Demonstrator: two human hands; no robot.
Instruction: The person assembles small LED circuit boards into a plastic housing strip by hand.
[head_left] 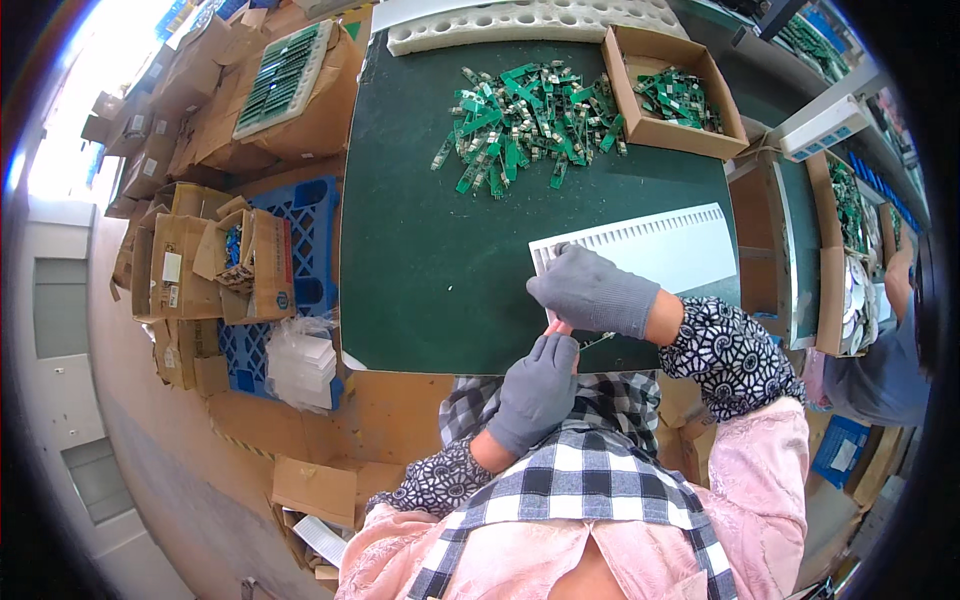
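Observation:
Both my hands wear grey gloves and meet at the near edge of the green table. My right hand (597,290) lies over the near left corner of a white slotted tray (660,256), its fingers curled in. Just below it, my left hand (537,392) is closed, with bare fingertips touching near the right hand. Whatever they pinch is hidden by the gloves. A small strip, apparently a circuit board (598,341), shows beside them at the table edge. Farther off lies a loose pile of narrow green circuit boards (512,128) with metal connectors.
An open cardboard box (733,143) of similar boards stands at the far right of the table (430,270). A white foam strip with holes (450,37) lies along the back. Cartons (185,262) sit on a blue pallet (322,205) at left. Another person's arm (898,280) shows at right.

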